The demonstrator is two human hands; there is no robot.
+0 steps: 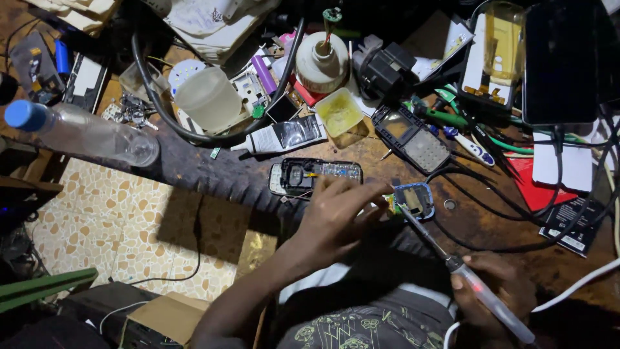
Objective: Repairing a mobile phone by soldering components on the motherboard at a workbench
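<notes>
The left hand point(336, 216) is stretched across the lap to the bench edge, fingers curled and pinched on a small blue-rimmed phone part point(414, 200), which is pressed down against the wood so that it cannot slide under the tool. The right hand point(494, 294) is closed round the pale handle of a soldering iron point(452, 262), held like a pen and slanted up to the left, so the thin dark tip is brought onto the near edge of that part; whether the tip actually touches cannot be told in this dim light. The worn wooden bench point(213, 171) is crowded to its rim, the work being kept at the near edge where both hands reach easily. A clear plastic bottle with a blue cap point(84, 132) is laid on its side at the far left, well apart from the work. A frosted plastic cup point(208, 98) is tipped over among the clutter behind. An opened phone body point(314, 176) is left face-up just beside the left hand's knuckles, probably kept close for refitting. A grey keypad frame point(413, 139) is parked just beyond the blue-rimmed part. A small yellow tub point(341, 115) is kept further back, within reach.
</notes>
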